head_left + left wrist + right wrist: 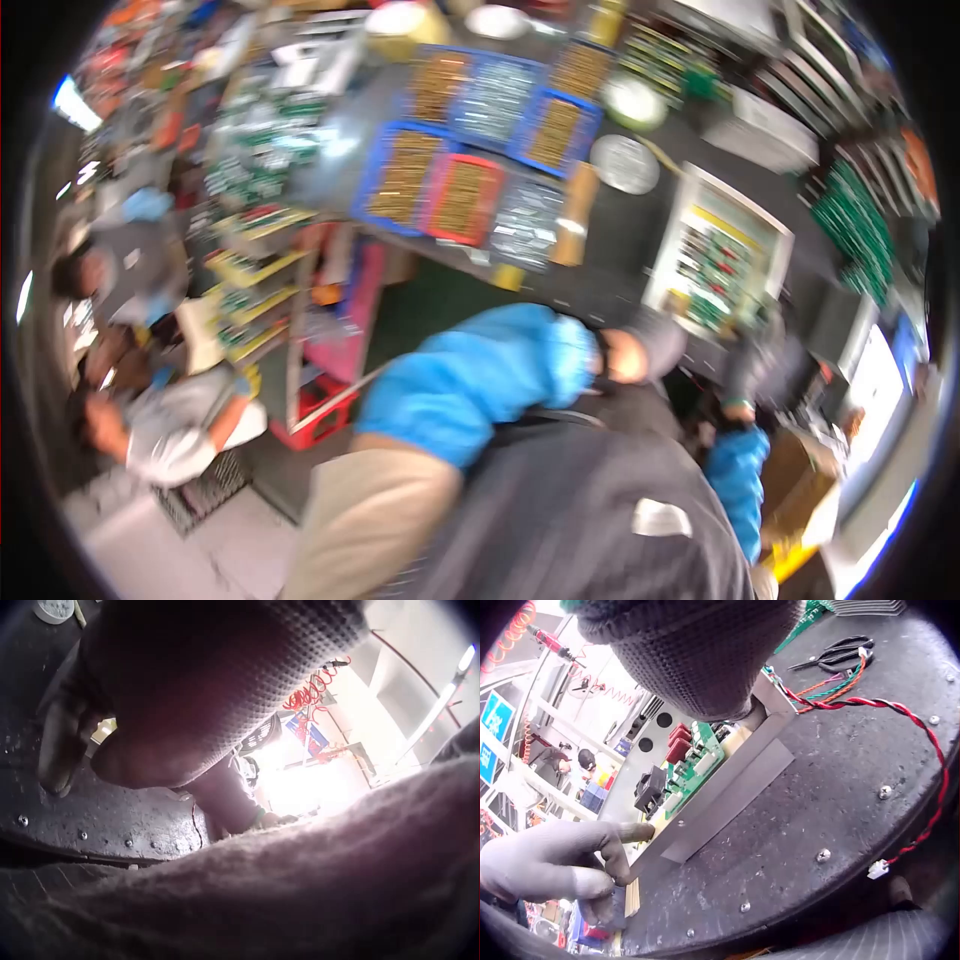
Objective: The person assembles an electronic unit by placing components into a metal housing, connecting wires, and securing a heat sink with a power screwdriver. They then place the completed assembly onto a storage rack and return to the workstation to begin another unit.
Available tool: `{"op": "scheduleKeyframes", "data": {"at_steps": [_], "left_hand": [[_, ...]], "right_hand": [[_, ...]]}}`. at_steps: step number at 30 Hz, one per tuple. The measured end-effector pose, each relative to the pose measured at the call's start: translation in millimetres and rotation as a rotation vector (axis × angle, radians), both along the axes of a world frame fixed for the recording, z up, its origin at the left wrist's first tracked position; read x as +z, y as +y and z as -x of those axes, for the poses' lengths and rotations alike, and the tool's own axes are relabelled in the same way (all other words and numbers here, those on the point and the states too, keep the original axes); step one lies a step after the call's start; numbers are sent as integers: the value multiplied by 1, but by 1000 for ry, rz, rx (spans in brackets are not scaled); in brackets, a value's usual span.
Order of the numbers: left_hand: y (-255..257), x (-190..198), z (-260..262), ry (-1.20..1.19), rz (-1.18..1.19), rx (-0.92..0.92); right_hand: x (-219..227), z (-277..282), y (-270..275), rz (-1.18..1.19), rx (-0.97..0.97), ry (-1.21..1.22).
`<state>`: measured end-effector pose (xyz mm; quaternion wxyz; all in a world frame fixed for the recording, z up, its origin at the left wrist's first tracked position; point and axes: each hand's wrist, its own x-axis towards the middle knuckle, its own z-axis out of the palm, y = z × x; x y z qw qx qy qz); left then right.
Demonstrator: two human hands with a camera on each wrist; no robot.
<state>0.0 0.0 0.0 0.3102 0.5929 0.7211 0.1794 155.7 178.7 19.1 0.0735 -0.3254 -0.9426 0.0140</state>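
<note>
Two gloved hands, left (551,866) and right (697,652), gripping circuit-board tray (705,799); writing unreadable.

Circuit board assy (694,761): green PCB w/ red and black components, mounted on an angled grey metal bracket (727,791). Sits tilted on dark riveted worktable (840,825), near its edge. Both gloved hands touch it at opposite ends.
</note>
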Motion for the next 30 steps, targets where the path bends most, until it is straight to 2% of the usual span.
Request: {"op": "scheduleKeyframes", "data": {"at_steps": [1,2,3,5,6,7,9,10,11,14,16,17,19,20,23,24,27,30], "left_hand": [[13,-15,-20,89,-41,10],[23,-34,-39,147,-165,50],[-7,-49,45,327,-90,46],[-7,-65,2,374,-39,124],[2,-60,-30,364,-35,175],[6,-64,-32,409,-28,223],[13,-63,-24,385,95,-113],[13,-40,-20,347,117,68],[13,-35,-14,347,128,-3],[19,-50,-19,332,162,45],[24,-53,-18,417,276,-165],[27,-55,-16,420,272,-161],[25,-37,-3,514,298,-697],[33,-64,-16,311,381,-321],[16,12,17,274,358,-335],[18,5,14,275,356,-335],[33,-47,-7,370,331,-320],[46,-57,-9,277,458,-283]], "right_hand": [[-32,-23,24,249,-99,293],[-6,-19,23,96,4,120],[-27,67,-13,45,60,291],[-22,40,-16,68,28,158],[2,20,-13,63,17,88],[4,18,-13,64,6,73],[-1,16,-12,16,11,63],[-4,14,-12,-30,3,36],[-7,13,-10,-31,11,46],[-12,12,-7,30,23,83],[-16,11,-7,28,6,70],[-17,10,-5,31,-16,52],[-9,15,-10,35,18,99],[-13,13,-11,13,6,80],[-12,12,-10,-5,1,65],[-11,13,-10,7,10,72],[-21,7,-5,16,-15,47],[-3,19,-14,40,31,107]]}}
